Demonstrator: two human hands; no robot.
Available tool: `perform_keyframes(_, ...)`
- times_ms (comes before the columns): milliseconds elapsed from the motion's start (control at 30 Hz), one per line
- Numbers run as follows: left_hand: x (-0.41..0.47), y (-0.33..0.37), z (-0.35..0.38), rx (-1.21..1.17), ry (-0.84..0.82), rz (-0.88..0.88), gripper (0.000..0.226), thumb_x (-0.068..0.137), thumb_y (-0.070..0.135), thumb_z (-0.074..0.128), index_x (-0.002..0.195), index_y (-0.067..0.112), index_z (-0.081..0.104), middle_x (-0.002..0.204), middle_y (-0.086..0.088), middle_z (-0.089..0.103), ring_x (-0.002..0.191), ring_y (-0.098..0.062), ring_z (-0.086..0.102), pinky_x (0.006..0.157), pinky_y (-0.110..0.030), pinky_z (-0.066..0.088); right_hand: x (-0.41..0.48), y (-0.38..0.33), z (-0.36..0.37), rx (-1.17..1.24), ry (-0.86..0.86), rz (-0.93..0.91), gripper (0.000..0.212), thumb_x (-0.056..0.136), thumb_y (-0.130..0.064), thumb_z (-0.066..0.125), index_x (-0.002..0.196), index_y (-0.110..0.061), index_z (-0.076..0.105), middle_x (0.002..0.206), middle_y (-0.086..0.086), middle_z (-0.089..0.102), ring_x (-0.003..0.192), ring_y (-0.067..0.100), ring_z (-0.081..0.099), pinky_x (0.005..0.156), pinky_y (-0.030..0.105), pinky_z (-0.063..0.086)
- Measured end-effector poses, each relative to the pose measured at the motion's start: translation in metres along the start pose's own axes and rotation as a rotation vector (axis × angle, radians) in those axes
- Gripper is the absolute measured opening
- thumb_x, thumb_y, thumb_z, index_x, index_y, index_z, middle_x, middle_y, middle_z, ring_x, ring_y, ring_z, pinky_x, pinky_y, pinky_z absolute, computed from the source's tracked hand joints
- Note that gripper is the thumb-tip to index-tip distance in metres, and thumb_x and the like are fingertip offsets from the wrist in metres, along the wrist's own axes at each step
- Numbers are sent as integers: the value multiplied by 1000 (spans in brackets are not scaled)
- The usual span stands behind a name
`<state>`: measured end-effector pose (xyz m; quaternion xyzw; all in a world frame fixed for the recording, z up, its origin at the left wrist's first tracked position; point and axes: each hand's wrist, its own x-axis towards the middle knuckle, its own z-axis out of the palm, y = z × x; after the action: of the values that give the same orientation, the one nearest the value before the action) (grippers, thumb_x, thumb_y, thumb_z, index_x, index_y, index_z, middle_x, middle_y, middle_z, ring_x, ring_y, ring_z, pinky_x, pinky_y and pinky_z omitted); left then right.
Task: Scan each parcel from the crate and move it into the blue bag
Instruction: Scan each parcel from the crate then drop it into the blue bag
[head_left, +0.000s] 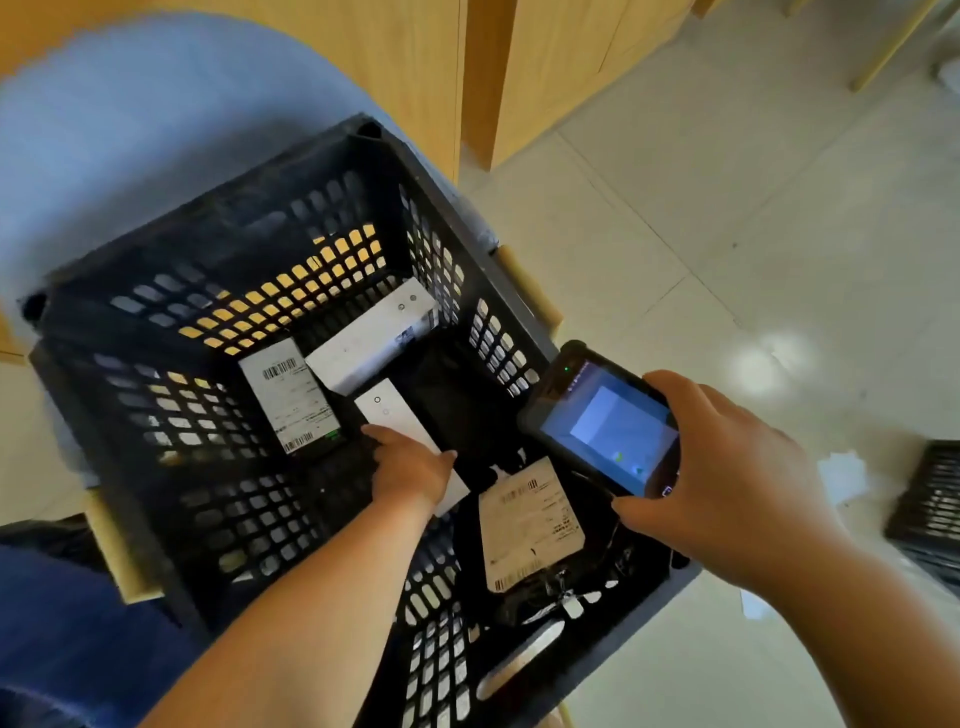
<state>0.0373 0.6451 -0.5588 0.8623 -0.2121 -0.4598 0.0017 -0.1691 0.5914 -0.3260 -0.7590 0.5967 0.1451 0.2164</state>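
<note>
Head view, looking down into a black lattice crate (208, 457) set on a pale blue chair seat (130, 145) with wooden legs.

Inside the crate, four parcels:
- a black parcel with a barcode label (293, 400), leaning near the left wall
- a long white box (371, 332), tilted toward the far right corner
- a slim white parcel (382, 408) in the middle
- a black bag with a creased label (527, 525) at the front right

Down inside the crate, the left hand (410, 467), palm down on the near end of the slim white parcel. Fingers curled over its left edge, thumb against its right edge, clamped across the width. Cannot tell whether that parcel lies on the crate bottom or sits slightly raised.

Just above the crate's right rim, the right hand (727, 478), wrapped round a handheld scanner (608, 426), with the thumb along the lower edge and the fingers over the far upper corner. Scanner screen lit blue with a pale rectangle, a small green light at its top corner, face tilted up toward the camera.

At lower left, dark blue fabric (62, 623) beside the chair; cannot tell whether bag or clothing.

On the pale tiled floor (727, 208) to the right, white paper scraps (841, 475) and part of a second black crate (930, 499) at the frame edge. Light wooden cabinets (545, 78) beyond the chair.
</note>
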Motion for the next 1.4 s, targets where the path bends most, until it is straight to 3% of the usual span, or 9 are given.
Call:
perform_keyframes(100,2,-7,1,-102,-8,-19,119,80,34,72,145,3,-23,148,-24,30,125,-38,46,93,-38,44,0,1,0,5,2,9,89,57,-51,74,127,-35,23,95,-13,45,79,11,49,65,31,48)
perform_keyframes(300,-5,-38,-32,-342,9,-48,66,76,22,74,127,1,37,124,-16,56,105,-33,58,72,-33,44,-8,-5,-4,34,7,-12,90,59,-51,74,131,-32,24,101,-11,49,84,12,52,71,36,51)
perform_keyframes(600,-63,-58,-94,-550,97,200,20,95,17,43,114,13,37,114,-7,52,93,-19,54,58,-19,40,-29,-21,-14,35,28,-64,91,58,-54,71,132,-34,23,94,-13,44,81,12,51,71,36,51)
perform_keyframes(700,-83,-55,-112,-595,121,218,21,97,25,41,114,14,36,115,-7,53,93,-19,53,61,-23,41,-36,-26,-20,38,54,-95,91,56,-55,71,131,-34,24,93,-13,44,80,12,51,69,35,50)
perform_keyframes(800,-101,-52,-131,-658,105,186,44,88,33,62,120,8,44,112,-4,60,92,-19,61,66,-30,51,-43,-32,-28,48,94,-127,91,55,-53,71,131,-34,25,92,-12,45,79,13,50,67,33,48)
perform_keyframes(867,-111,-52,-141,-704,65,201,52,79,29,75,121,10,49,112,-2,64,97,-19,63,75,-33,54,-46,-35,-35,56,117,-153,91,56,-52,71,132,-33,26,94,-12,47,79,13,51,68,34,48)
perform_keyframes(1000,-128,-56,-159,-746,-1,284,48,76,15,77,117,16,52,107,5,64,95,-12,61,65,-24,48,-52,-40,-49,63,159,-186,91,56,-53,72,133,-33,28,95,-11,48,78,14,52,67,33,47)
perform_keyframes(1200,-151,-56,-180,-559,261,421,58,73,22,78,112,36,39,94,26,49,81,3,49,59,-19,40,-58,-51,-64,21,170,-263,87,58,-50,69,132,-31,28,96,-9,47,80,15,50,65,31,44)
perform_keyframes(1400,-162,-57,-194,-579,354,363,64,69,17,82,114,26,37,108,10,52,94,-11,52,76,-28,48,-63,-64,-76,-36,157,-355,86,60,-48,67,133,-30,27,93,-10,43,81,14,47,65,30,39)
